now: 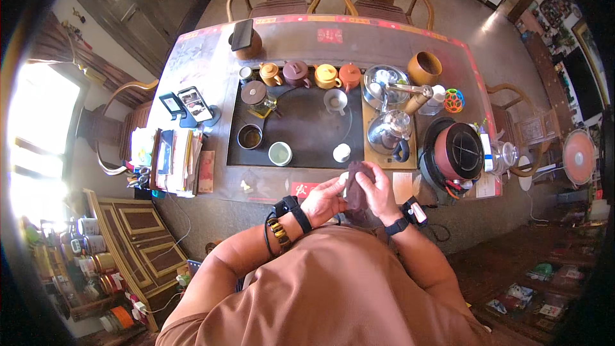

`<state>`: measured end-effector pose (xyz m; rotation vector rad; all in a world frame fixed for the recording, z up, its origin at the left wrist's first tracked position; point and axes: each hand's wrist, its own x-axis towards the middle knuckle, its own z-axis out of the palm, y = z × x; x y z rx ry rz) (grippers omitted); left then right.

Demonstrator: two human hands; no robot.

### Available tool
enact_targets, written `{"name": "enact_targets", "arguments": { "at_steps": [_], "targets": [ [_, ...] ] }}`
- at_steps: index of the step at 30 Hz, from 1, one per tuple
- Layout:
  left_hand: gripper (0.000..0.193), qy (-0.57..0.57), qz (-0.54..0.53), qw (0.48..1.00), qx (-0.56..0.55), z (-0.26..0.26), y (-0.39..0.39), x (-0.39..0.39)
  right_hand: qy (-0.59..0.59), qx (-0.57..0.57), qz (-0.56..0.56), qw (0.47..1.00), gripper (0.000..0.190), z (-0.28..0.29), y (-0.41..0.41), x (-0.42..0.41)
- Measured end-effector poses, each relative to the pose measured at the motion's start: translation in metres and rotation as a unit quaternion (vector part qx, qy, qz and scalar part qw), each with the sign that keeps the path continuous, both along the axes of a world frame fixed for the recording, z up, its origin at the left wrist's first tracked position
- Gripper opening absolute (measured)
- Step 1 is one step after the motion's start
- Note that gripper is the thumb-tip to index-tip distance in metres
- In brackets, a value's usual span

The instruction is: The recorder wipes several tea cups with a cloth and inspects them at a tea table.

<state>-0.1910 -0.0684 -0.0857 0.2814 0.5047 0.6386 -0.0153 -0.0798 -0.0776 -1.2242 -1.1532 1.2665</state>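
My right hand [381, 191] grips a dark brown cloth [358, 185] just off the near edge of the tea table. On the cloth's left side, my left hand [326, 202] pinches a small pale object [344, 178], mostly hidden by fingers and cloth. Beyond them lies a black tea tray [307, 127] with a small white lidded piece [341, 153], a pale green cup [280, 154], a dark cup [250, 136], a glass teapot [260, 101] and a metal strainer [335, 100]. Several clay teapots [296, 73] line its far edge.
A glass kettle [388, 129] stands right of the tray, near a round dark red appliance [459, 150]. Phones on stands [196, 103] and a stack of papers [180, 163] are at left. A wooden bowl [424, 67] stands at the back right. Armchairs [276, 5] surround the table.
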Motion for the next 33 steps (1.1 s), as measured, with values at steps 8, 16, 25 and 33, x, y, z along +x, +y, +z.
{"name": "enact_targets", "arguments": {
  "at_steps": [8,16,25,33],
  "targets": [
    [0.043,-0.02,0.001,0.999,0.034,0.015,0.014,-0.003,-0.083,0.096,-0.024,0.992,0.043,0.013,0.008,-0.006],
    [0.056,-0.083,-0.034,0.992,0.091,0.044,0.01,-0.007,-0.214,0.241,-0.014,0.947,0.035,0.06,0.004,-0.004],
    [0.071,-0.077,-0.002,0.992,0.099,0.042,0.01,0.003,-0.034,0.126,-0.126,0.983,0.03,0.037,0.009,-0.006],
    [0.088,-0.015,0.061,0.988,0.141,0.051,0.003,0.005,-0.18,0.165,-0.175,0.954,0.041,0.032,0.01,-0.003]
  ]
}}
